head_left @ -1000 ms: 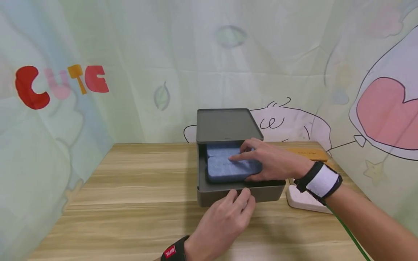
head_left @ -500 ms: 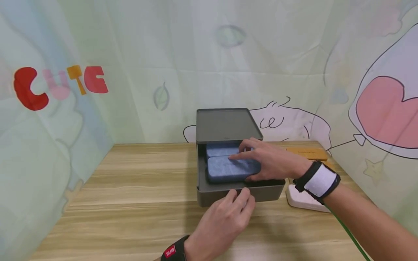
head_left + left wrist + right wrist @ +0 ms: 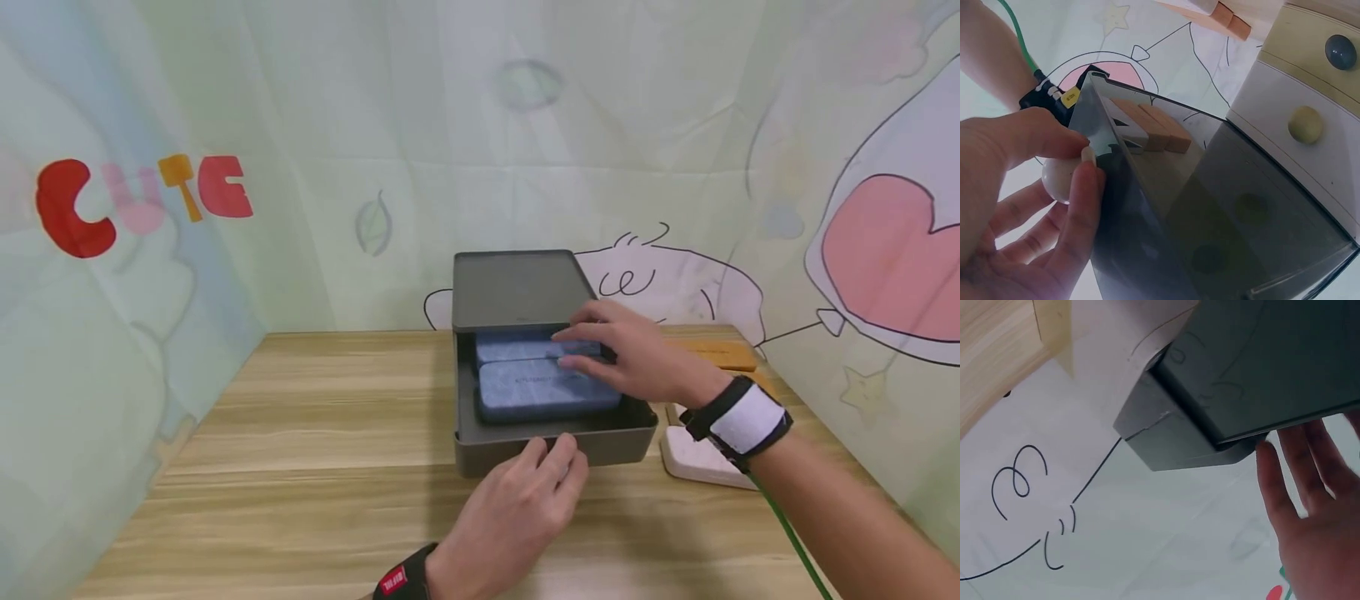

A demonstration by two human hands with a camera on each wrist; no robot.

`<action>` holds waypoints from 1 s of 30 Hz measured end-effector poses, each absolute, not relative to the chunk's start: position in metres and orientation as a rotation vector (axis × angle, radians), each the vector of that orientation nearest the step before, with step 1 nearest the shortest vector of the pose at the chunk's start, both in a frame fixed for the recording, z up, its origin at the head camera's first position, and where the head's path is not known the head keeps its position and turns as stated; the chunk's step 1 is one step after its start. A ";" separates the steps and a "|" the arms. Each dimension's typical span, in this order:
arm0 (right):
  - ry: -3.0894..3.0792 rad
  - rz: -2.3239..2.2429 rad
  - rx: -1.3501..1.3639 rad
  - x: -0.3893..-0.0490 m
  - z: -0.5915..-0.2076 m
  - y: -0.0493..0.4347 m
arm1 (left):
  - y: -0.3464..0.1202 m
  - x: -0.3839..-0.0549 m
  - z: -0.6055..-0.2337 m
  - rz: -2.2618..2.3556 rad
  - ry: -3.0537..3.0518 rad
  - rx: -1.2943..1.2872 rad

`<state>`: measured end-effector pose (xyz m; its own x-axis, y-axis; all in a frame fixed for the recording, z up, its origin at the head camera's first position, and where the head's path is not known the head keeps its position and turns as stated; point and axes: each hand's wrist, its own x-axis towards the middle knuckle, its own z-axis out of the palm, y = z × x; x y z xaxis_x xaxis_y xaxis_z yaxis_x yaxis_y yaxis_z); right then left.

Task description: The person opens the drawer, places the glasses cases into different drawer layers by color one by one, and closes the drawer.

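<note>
In the head view a grey drawer box (image 3: 517,292) has its drawer (image 3: 480,457) pulled out towards me. Two blue oblong cases (image 3: 551,396) lie in the drawer one behind the other, the rear one partly under the box's top; the front one bears small lettering. My left hand (image 3: 513,512) is at the drawer's front; the left wrist view shows it pinching a pale round knob (image 3: 1057,178) between thumb and fingers. My right hand (image 3: 645,354) hovers over the cases' right end with fingers extended, holding nothing. The right wrist view shows its spread fingers (image 3: 1275,494) near a dark edge.
Right of the drawer box, a white oblong case (image 3: 705,458) and orange blocks (image 3: 712,354) lie on the wooden table (image 3: 315,433). A green cable (image 3: 791,525) hangs from my right wristband. A printed cloth (image 3: 337,125) surrounds the table's back and sides.
My right hand has let go of the front blue case and lifted up and slightly right, uncovering its right end. My left hand stays at the drawer's front.
</note>
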<state>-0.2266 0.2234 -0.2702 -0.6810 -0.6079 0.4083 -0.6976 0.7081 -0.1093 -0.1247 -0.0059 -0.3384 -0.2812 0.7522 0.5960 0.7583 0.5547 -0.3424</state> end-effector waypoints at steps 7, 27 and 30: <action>-2.362 0.519 0.729 -0.237 -0.280 0.242 | -0.003 -0.125 -0.339 -0.013 -1.990 -1.196; -2.413 1.042 0.368 -0.250 -0.313 0.249 | -0.006 -0.125 -0.338 -0.036 -2.019 -1.207; -2.387 1.081 0.362 -0.251 -0.316 0.249 | -0.006 -0.125 -0.339 -0.036 -2.028 -1.202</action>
<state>-0.2515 0.2488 -0.3163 -0.8441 -0.0373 0.5349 -0.4265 0.6512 -0.6277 -0.1250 -0.0056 -0.3388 -0.2641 0.7384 0.6205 0.7601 0.5553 -0.3373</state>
